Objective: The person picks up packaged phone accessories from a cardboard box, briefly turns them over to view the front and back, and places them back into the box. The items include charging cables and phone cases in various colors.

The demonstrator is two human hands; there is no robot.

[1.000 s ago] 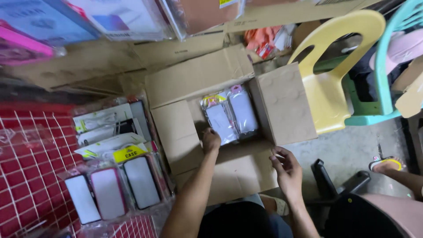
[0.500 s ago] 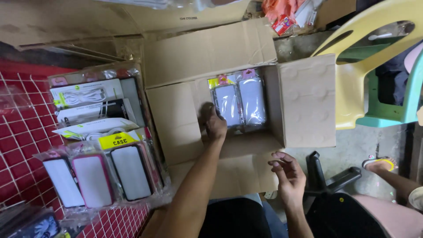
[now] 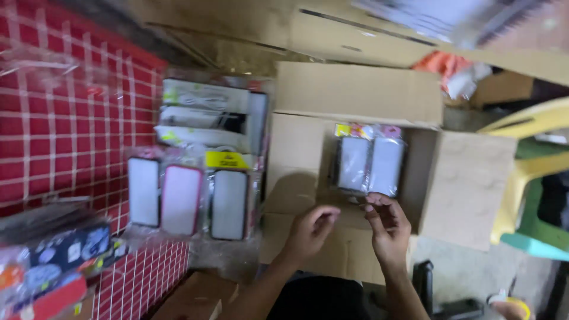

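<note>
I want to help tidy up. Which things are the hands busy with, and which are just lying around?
Busy with:
left hand and right hand, close together over the open cardboard box
wrapped packs inside that box

Lying around:
phone cases in plastic
white packets
yellow chair
red grid rack

open cardboard box (image 3: 355, 95) in the middle, two wrapped packs (image 3: 368, 163) side by side inside it, both hands just in front of the packs, phone cases (image 3: 186, 198) left of box, chair (image 3: 530, 172) to its right
</note>
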